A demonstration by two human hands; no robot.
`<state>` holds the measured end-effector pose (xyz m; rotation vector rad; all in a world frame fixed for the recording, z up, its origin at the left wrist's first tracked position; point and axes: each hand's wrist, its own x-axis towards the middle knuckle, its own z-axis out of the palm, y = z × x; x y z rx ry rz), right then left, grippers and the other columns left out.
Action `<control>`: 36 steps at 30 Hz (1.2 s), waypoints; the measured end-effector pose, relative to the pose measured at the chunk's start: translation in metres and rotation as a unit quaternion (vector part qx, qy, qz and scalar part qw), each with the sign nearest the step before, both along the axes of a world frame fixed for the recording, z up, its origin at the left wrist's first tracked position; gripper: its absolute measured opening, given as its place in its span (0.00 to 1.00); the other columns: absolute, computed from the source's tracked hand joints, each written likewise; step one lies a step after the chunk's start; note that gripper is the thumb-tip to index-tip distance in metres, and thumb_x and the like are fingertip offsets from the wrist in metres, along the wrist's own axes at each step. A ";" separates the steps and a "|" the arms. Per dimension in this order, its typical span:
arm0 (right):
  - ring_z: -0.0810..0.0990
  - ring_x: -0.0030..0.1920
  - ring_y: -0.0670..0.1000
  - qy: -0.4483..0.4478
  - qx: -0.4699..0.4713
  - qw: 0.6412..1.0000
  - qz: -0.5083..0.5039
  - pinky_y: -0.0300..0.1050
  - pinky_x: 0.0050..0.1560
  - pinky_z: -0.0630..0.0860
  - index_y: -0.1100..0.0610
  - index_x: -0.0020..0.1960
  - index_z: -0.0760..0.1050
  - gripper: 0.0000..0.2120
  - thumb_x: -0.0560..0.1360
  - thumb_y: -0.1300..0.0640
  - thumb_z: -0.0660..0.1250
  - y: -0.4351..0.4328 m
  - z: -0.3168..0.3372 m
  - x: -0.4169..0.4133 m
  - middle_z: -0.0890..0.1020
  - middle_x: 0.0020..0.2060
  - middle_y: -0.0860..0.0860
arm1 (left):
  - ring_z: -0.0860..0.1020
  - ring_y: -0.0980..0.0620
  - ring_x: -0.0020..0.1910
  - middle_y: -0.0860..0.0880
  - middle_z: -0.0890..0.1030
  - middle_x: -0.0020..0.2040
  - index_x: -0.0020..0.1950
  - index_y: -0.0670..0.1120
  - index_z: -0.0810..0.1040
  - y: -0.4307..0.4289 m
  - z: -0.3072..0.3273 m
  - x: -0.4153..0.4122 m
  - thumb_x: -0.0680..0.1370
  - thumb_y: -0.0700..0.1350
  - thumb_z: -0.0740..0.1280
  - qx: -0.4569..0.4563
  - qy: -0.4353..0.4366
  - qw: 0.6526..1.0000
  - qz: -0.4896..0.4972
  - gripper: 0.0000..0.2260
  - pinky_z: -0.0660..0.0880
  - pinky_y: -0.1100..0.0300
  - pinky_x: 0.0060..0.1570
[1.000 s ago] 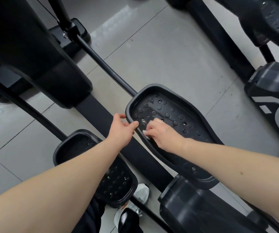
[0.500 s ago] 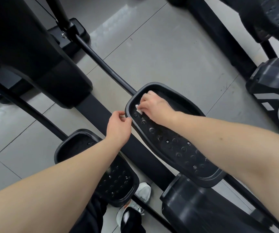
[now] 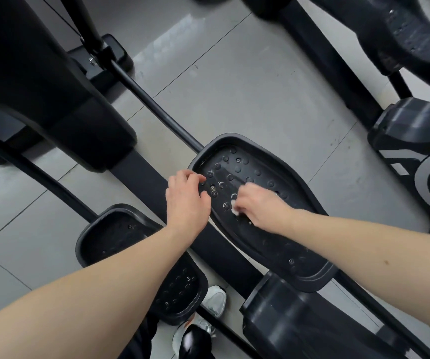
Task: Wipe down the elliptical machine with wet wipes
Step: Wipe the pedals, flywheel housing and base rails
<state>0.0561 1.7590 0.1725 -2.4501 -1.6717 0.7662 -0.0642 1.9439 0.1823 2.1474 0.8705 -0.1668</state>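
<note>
The black studded right foot pedal (image 3: 281, 237) of the elliptical machine lies in the middle of the view. My right hand (image 3: 259, 207) holds a small white wet wipe (image 3: 234, 210) and presses it on the pedal's studded surface near its left side. My left hand (image 3: 186, 200) grips the pedal's left rim, fingers curled over the edge. The left foot pedal (image 3: 110, 237) sits lower left, partly hidden under my left forearm.
The machine's black housing (image 3: 53, 99) and a crank rod (image 3: 157, 110) fill the upper left. A rear cover (image 3: 299, 320) sits at the bottom right. Another machine (image 3: 416, 156) stands at the right edge. Grey floor tiles (image 3: 247, 86) lie between. My white shoes (image 3: 214, 304) show below.
My right hand has drawn the wipe back from the pedal's front end toward its middle. My left hand stays on the rim, shifted slightly.
</note>
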 end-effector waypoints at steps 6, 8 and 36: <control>0.73 0.58 0.57 -0.057 0.015 0.988 -0.141 0.56 0.54 0.78 0.59 0.58 0.80 0.12 0.75 0.66 0.71 0.078 -0.020 0.022 0.78 0.55 0.54 | 0.66 0.50 0.65 0.53 0.75 0.64 0.61 0.49 0.80 0.003 -0.001 0.001 0.79 0.42 0.65 0.023 0.016 0.999 -0.031 0.12 0.67 0.51 0.66; 0.70 0.68 0.57 -0.086 -0.015 0.992 -0.092 0.56 0.69 0.69 0.59 0.72 0.73 0.21 0.80 0.57 0.66 0.072 -0.018 0.013 0.75 0.66 0.53 | 0.67 0.50 0.66 0.53 0.75 0.64 0.62 0.49 0.80 0.005 -0.001 0.001 0.79 0.43 0.64 0.031 0.023 0.998 -0.047 0.12 0.67 0.50 0.67; 0.61 0.76 0.59 -0.170 -0.158 0.956 -0.178 0.53 0.81 0.53 0.66 0.79 0.56 0.32 0.84 0.47 0.56 0.022 0.005 -0.001 0.66 0.74 0.58 | 0.65 0.50 0.71 0.54 0.77 0.66 0.64 0.51 0.79 0.002 0.008 0.002 0.80 0.44 0.61 0.078 0.053 0.982 -0.164 0.14 0.57 0.49 0.71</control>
